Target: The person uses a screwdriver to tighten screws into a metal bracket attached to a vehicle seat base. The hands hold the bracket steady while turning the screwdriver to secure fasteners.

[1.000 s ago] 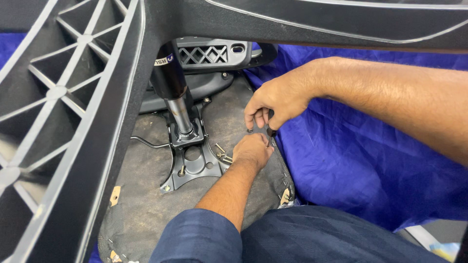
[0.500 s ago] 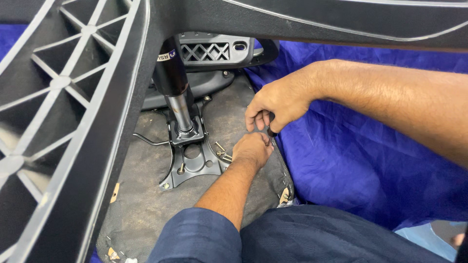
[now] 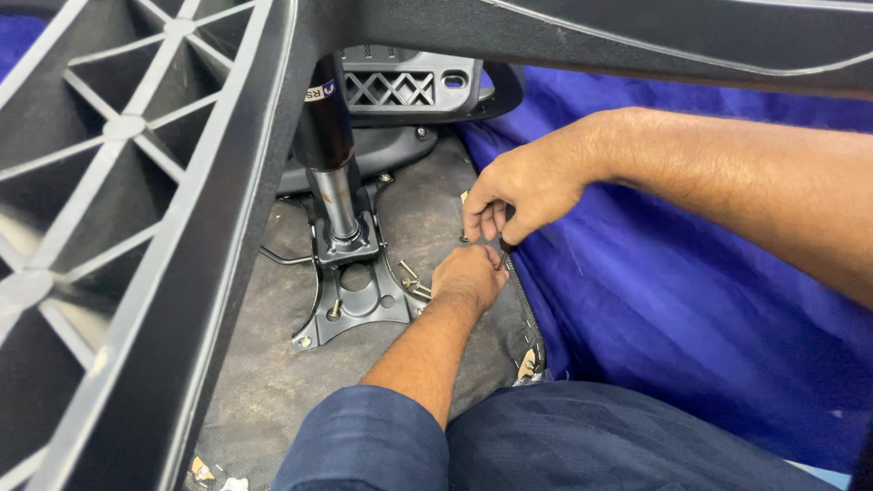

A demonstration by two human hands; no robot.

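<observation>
An office chair lies upside down. Its seat underside (image 3: 273, 364) is covered in grey fabric. My right hand (image 3: 523, 186) reaches in from the right and pinches a small dark tool (image 3: 502, 251) that points down at the seat's right edge. Just below it, my left hand (image 3: 468, 277) rests on the fabric with its fingers curled, touching the tool's tip. Whatever is in the left hand is hidden. A black metal mounting plate (image 3: 350, 300) with the gas cylinder (image 3: 326, 155) stands left of both hands. Loose bolts (image 3: 411, 280) lie between the plate and my left hand.
The black plastic chair base (image 3: 136, 209) with ribbed spokes fills the left and top of the view, close to the camera. A grey plastic backrest part (image 3: 400, 86) lies behind the cylinder. Blue cloth (image 3: 655, 309) covers the surface to the right. My dark trouser leg (image 3: 600, 445) is at the bottom.
Both hands stay at the same spot on the seat edge. My right hand's fingers shift slightly on the tool.
</observation>
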